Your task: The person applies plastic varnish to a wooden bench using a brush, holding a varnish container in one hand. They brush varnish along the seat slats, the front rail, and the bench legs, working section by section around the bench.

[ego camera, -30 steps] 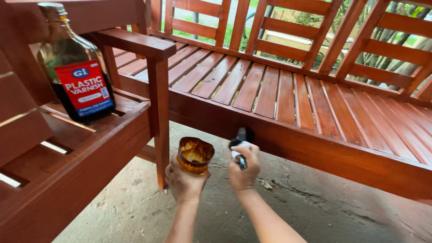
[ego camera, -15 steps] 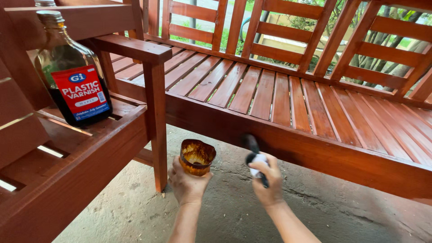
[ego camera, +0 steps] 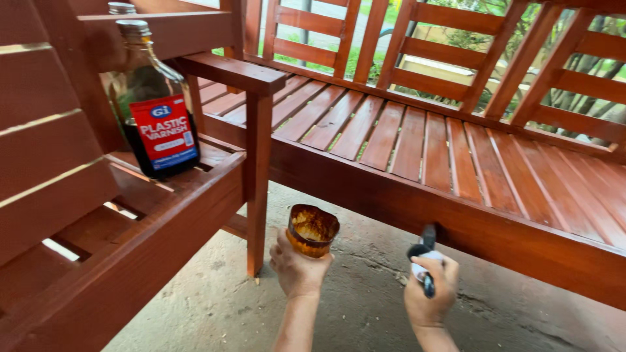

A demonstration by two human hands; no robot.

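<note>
My left hand (ego camera: 298, 269) grips a small stained cup (ego camera: 312, 229) with brown varnish residue inside, held low over the concrete floor. My right hand (ego camera: 429, 293) is closed around a paintbrush (ego camera: 424, 255) with a dark handle; its bristle end points up against the front rail of the red-brown wooden bench (ego camera: 456, 221). The bench's slatted seat looks glossy and wet. The brush tip is partly hidden against the rail.
A glass bottle with a red label (ego camera: 154, 111) stands on the seat of a wooden chair (ego camera: 130, 234) at left, with a second bottle cap behind it. The chair's armrest post (ego camera: 258, 189) stands just left of the cup. Concrete floor (ego camera: 352, 306) lies below.
My right hand with the brush has moved right along the bench's front rail and the brush has turned more upright. The cup in my left hand stays about where it was.
</note>
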